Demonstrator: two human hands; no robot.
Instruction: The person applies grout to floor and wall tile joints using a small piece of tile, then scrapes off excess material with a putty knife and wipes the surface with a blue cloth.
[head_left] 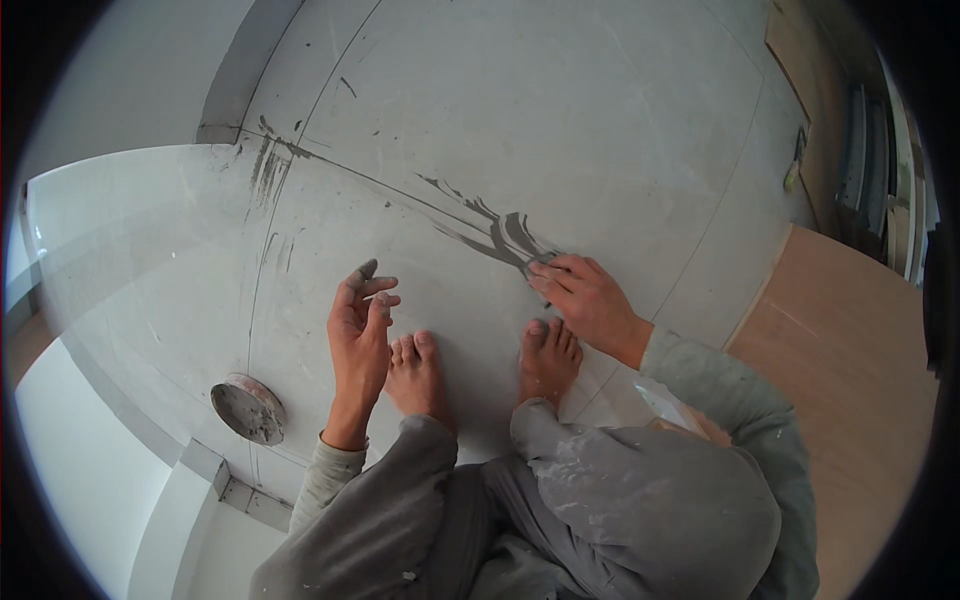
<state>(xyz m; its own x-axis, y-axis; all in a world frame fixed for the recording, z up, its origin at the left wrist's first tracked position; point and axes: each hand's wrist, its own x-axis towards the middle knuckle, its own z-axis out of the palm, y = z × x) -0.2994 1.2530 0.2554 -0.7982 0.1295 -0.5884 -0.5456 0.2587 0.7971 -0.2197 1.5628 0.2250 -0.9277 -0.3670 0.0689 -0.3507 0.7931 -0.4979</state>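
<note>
Low over the pale tiled floor [580,110], my right hand [592,303] has its fingers bent and pressed together at the near end of a wet dark-grey grout smear [515,238]. Whether a small tool is under those fingertips is hidden. The smear lies in curved streaks along a tile joint [400,192] running up to the left. My left hand [360,325] is raised above the floor in front of my left foot, fingers apart and holding nothing. Grey paste coats its fingertips.
A round shallow bowl [248,410] with grey residue inside stands left of my left forearm. My bare feet [550,362] are flat on the tiles. Brown board [830,340] covers the right side. More grout smudges [268,170] mark the joint crossing at upper left, near a wall corner.
</note>
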